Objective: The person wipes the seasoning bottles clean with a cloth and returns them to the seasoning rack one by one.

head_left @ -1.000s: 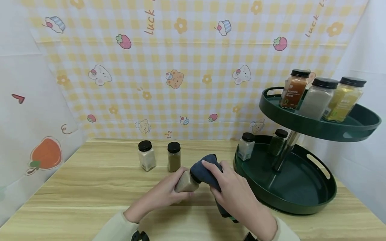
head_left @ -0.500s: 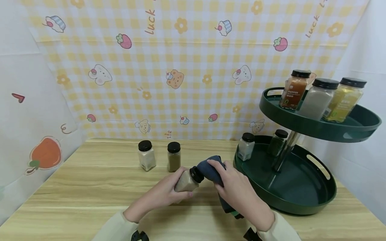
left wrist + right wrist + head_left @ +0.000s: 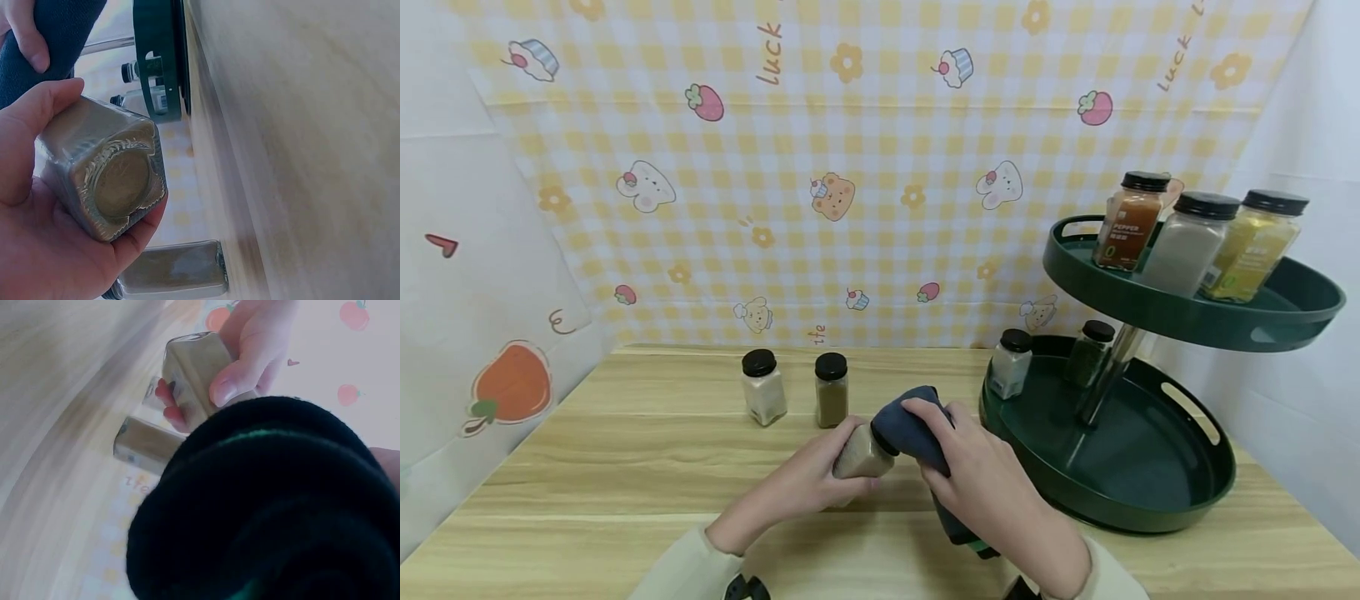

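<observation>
My left hand (image 3: 808, 475) grips a square glass spice jar (image 3: 862, 454) of greyish-beige powder, tilted with its lid end toward the right. In the left wrist view the jar's base (image 3: 122, 184) faces the camera, fingers and thumb wrapped round its sides. My right hand (image 3: 977, 475) holds a dark blue cloth (image 3: 913, 429) over the jar's lid, which is mostly hidden under it. The cloth's loose end hangs below the right hand, showing a green stripe. In the right wrist view the bunched cloth (image 3: 269, 506) covers much of the frame.
Two black-lidded jars, one white (image 3: 764, 390) and one olive-brown (image 3: 832, 392), stand behind the left hand. At right, a green two-tier rack (image 3: 1150, 521) bears a pepper jar (image 3: 1130, 223), a grey-white jar (image 3: 1187, 246), a yellow jar (image 3: 1255, 248) above, and two smaller jars below.
Half a second ago the cloth sat farther right and the jar's black lid showed; the right hand has moved back left, covering the lid with cloth. The left hand stays in place.
</observation>
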### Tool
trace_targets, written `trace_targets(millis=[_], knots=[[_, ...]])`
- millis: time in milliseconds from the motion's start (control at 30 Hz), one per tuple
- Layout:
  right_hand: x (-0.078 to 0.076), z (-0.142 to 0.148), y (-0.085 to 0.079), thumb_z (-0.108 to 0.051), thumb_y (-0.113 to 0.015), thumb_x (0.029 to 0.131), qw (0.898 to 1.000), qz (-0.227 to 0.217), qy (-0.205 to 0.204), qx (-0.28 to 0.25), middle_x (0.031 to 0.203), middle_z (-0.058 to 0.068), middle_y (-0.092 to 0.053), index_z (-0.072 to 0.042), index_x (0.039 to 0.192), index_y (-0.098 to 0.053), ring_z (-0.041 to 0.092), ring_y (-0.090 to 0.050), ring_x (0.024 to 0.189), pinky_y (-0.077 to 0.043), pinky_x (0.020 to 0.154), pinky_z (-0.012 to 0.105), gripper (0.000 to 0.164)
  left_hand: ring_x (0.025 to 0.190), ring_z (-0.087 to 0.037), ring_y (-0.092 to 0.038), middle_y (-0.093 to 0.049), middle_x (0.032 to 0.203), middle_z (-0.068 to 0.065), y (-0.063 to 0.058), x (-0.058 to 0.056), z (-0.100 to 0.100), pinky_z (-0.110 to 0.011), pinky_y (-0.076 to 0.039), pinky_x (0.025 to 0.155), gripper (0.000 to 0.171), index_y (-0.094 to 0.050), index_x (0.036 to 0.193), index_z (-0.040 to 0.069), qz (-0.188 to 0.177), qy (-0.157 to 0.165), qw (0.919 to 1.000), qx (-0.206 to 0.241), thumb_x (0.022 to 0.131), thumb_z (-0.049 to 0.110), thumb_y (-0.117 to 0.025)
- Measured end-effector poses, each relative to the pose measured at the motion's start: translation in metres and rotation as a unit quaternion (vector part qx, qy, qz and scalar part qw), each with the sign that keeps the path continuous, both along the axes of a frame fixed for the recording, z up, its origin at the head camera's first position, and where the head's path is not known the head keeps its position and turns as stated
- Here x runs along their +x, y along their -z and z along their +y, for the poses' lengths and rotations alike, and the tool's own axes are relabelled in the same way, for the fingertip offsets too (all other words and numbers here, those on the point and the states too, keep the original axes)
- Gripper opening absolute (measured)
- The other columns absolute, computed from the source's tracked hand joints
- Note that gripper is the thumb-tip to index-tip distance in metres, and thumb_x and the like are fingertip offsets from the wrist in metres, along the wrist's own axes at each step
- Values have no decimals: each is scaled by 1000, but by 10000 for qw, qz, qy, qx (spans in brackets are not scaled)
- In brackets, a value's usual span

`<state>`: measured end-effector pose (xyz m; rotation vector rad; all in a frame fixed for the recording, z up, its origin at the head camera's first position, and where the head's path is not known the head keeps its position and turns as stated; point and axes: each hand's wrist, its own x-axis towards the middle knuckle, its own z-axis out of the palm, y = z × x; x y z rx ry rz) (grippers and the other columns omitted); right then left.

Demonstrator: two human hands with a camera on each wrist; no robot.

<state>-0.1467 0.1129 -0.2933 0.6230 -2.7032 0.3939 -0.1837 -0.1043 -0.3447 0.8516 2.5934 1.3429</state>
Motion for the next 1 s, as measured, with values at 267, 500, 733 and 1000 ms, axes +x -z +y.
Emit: trace_targets(millis=[267,500,733,1000], knots=[[-17,7,14,-18,-74,78,9998,-94,183,-3,94,7,-53,-26,130,-44,13,-52,64,-40,50,25,61,77,-13,-55,-58,97,-3,0,1,0,-27,-45,63,50,-44,125,21,37,-49,10000,-49,83,31,-68],[-16,7,15,-19,-74,79,9998,-61,191,40,95,7,-53,-27,131,-44,14,-53,66,-42,52,26,60,77,-14,-55,-58,98,-4,-2,2,1,-27,-45,62,49,-43,126,18,22,9,10000,-23,84,28,-67],[3,0,1,-18,-73,78,9998,156,-79,27,94,3,-51,-28,132,-44,10,-49,69,-41,53,23,62,81,-14,-55,-58,102,-3,-3,2,1,-27,-45,66,51,-42,128,19,-59,89,9999,35,85,30,-67],[-6,3,5,-18,-74,78,10000,29,-16,-55,92,5,-52,-26,130,-45,11,-50,64,-41,52,23,60,80,-13,-54,-58,101,-4,-2,2,2,-27,-45,66,48,-43,124,17,67,134,9999,10,85,32,-67]])
